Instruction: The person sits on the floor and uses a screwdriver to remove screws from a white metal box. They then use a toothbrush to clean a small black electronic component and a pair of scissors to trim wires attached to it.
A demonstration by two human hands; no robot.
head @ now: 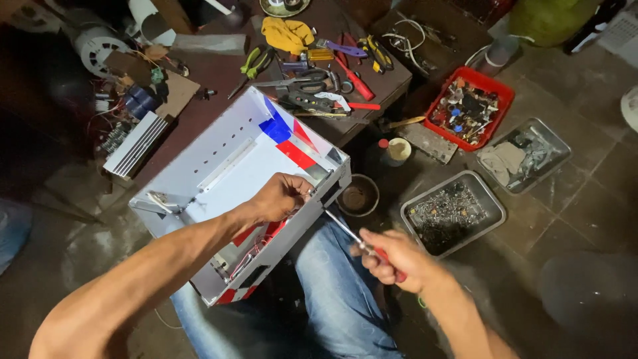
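White sheet-metal case (226, 166) with red and blue stripes, open side up, propped on lap over blue jeans (335, 286) and leaning against edge of dark wooden table (219, 80). Left hand (282, 197) curled over near corner of case, fingers closed on its rim beside side wall. Right hand (392, 258) closed in a fist around red handle of slim screwdriver (352, 236); steel shaft angled up-left, tip meeting outer side wall of case just below left hand. Red wires (249, 252) visible inside lower end of case. On table behind case: ribbed aluminium heat sink (136, 145), yellow cloth (286, 33), green-handled pliers (251, 66), black scissors (302, 85), red-handled cutters (355, 83). On tiled floor to right: small round bowl (359, 196) near case corner, grey metal tray of screws (452, 213), red plastic tray of small parts (468, 110), second metal tray with rag (525, 156), white-lidded jar (397, 151).
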